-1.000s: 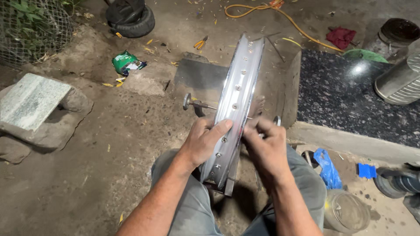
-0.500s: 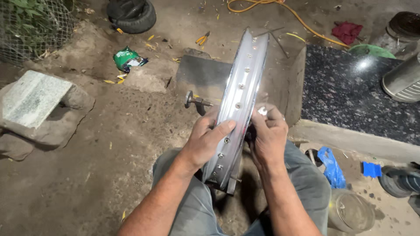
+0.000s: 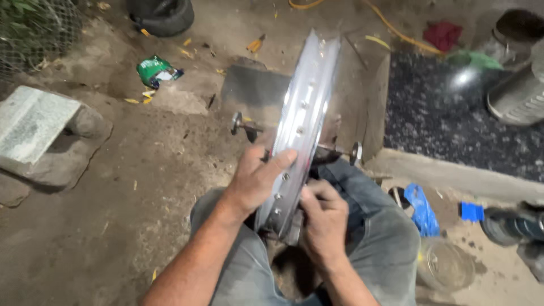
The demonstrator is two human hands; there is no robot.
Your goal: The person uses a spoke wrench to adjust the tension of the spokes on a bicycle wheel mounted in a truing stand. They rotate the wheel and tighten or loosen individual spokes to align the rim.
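Note:
A shiny silver wheel rim [image 3: 309,102] stands on edge between my knees, running away from me, with small holes along its channel. A metal axle [image 3: 243,126] crosses it, with a round end on each side. My left hand [image 3: 258,180] lies flat on the rim's left wall, fingers stretched across the channel. My right hand [image 3: 324,218] is lower, on the rim's right side near its bottom edge, fingers curled against the metal; what the fingertips pinch is hidden.
Dirt ground lies to the left, with a concrete block [image 3: 34,122], a green wrapper [image 3: 156,69] and a black tyre [image 3: 161,14]. A dark mat [image 3: 453,124] and metal vessel [image 3: 518,96] sit right. A blue rag [image 3: 422,207] and clear container [image 3: 445,263] are by my right knee.
My right hand slid down from the rim's upper right side to its lower edge. My left hand stayed on the left wall. The view shifted closer.

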